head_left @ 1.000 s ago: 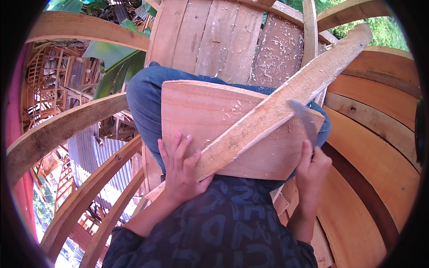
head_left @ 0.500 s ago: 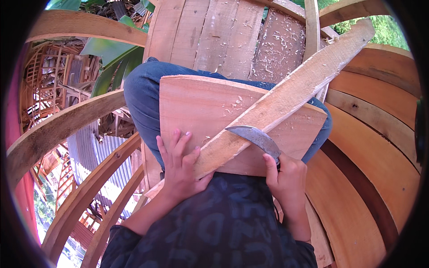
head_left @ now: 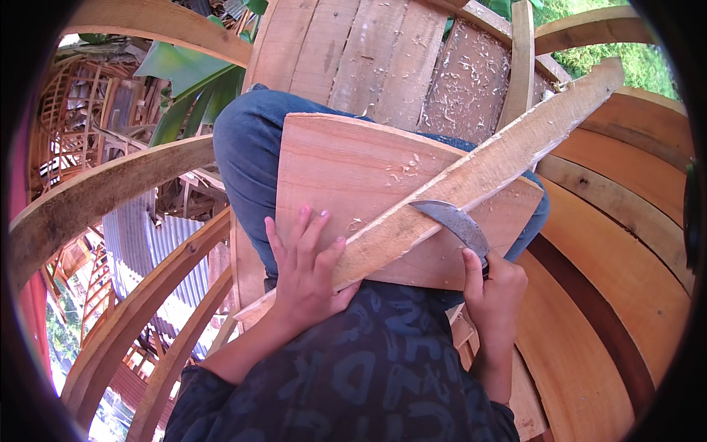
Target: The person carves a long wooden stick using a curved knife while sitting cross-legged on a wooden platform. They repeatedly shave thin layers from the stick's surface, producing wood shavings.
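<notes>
A long, rough wooden plank (head_left: 471, 177) lies slantwise over a wide, smooth wooden board (head_left: 346, 162), which rests across my lap. My left hand (head_left: 305, 258) lies over the plank's near part, with the thumb along one side and the fingers stretched past the other onto the board. In my right hand (head_left: 495, 291) is a knife with a curved blade (head_left: 455, 221), its dark handle mostly hidden by the fingers. The blade crosses the plank's right edge, and its tip lies over the plank's face. A few pale shavings (head_left: 403, 169) are scattered on the board.
Curved wooden ribs (head_left: 110, 184) rise at the left, with corrugated metal sheets (head_left: 173, 250) and wood scraps below. Wide planks (head_left: 589, 243) form the right side. Ahead, a plank floor (head_left: 368, 59) carries many shavings. My bent legs in jeans (head_left: 247, 162) support the board.
The knife has shifted a little up and to the right along the plank, farther from my left hand. My left hand keeps its place on the plank. The whole view has tilted slightly.
</notes>
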### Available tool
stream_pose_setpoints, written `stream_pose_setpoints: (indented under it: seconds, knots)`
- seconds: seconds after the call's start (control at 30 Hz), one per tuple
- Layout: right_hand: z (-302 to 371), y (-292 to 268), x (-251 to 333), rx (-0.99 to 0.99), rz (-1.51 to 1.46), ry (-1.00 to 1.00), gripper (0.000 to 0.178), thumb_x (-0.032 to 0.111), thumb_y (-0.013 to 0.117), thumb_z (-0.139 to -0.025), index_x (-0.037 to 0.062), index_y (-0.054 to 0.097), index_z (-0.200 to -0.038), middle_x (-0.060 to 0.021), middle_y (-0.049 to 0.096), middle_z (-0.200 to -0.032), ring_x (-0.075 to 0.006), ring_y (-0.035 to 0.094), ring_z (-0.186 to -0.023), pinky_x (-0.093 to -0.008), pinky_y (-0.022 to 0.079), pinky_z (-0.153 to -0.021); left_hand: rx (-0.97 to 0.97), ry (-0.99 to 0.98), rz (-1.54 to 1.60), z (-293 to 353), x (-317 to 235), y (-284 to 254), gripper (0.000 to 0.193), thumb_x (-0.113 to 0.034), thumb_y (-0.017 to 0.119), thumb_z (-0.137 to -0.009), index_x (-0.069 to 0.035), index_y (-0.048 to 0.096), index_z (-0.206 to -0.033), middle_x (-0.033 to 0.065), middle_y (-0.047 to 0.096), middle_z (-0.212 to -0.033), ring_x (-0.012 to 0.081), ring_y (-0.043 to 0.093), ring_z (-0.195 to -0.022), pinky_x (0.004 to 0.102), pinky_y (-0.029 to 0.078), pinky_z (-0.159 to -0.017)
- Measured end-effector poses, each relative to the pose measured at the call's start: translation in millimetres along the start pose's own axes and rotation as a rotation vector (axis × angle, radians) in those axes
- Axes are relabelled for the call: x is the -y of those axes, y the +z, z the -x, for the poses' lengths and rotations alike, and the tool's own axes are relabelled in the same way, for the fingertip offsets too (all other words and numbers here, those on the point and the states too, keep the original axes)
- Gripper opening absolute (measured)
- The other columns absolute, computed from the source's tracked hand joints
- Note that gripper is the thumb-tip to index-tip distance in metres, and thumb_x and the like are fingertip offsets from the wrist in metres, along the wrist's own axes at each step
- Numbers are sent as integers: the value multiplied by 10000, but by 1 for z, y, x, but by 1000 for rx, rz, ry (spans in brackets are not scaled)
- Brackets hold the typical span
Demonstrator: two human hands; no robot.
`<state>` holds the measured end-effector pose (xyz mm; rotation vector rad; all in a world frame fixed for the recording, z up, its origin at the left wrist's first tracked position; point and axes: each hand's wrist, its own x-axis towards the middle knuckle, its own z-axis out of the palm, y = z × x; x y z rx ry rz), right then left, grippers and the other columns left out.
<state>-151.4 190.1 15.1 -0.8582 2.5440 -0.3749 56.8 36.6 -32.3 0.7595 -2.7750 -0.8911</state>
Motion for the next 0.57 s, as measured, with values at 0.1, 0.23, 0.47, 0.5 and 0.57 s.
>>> stream_pose_setpoints:
  seconds: [0.1,0.23,0.47,0.5,0.57]
  knots:
    - [-1,-6,4,8,-2,19,342,271,679,-868,3,601,-670,-185,522,-525,-381,537,-475,-420,388,-452,-3,3,8,0,-1,-1,743,-242,868,-601,-114,438,-1194,223,391,-1400,472,319,-1366,737,80,-1070]
    - [1,-7,6,2,4,32,319,261,674,-870,-2,620,-698,-194,523,-534,-386,550,-496,-423,395,-466,4,9,14,0,-1,-3,753,-240,872,-593,-111,442,-1198,213,388,-1405,469,325,-1362,739,75,-1071]
    - [1,-3,-12,-193,-57,132,372,281,628,-925,-24,599,-713,-215,507,-545,-340,471,-446,-393,365,-468,8,21,20,-2,-1,-5,767,-248,874,-594,-104,436,-1207,207,383,-1407,470,325,-1362,740,75,-1074]
    - [-13,-12,-38,-259,49,231,394,297,616,-939,-24,593,-712,-212,514,-544,-305,440,-444,-387,354,-468,-12,-10,19,4,1,-3,766,-250,873,-596,-104,436,-1208,207,379,-1409,470,324,-1362,741,75,-1074]
    - [-31,-31,-86,-352,146,358,416,314,603,-952,-24,588,-712,-209,522,-544,-270,409,-442,-381,342,-468,-27,5,24,6,7,2,762,-253,871,-600,-104,435,-1208,207,373,-1414,470,321,-1364,742,75,-1074]
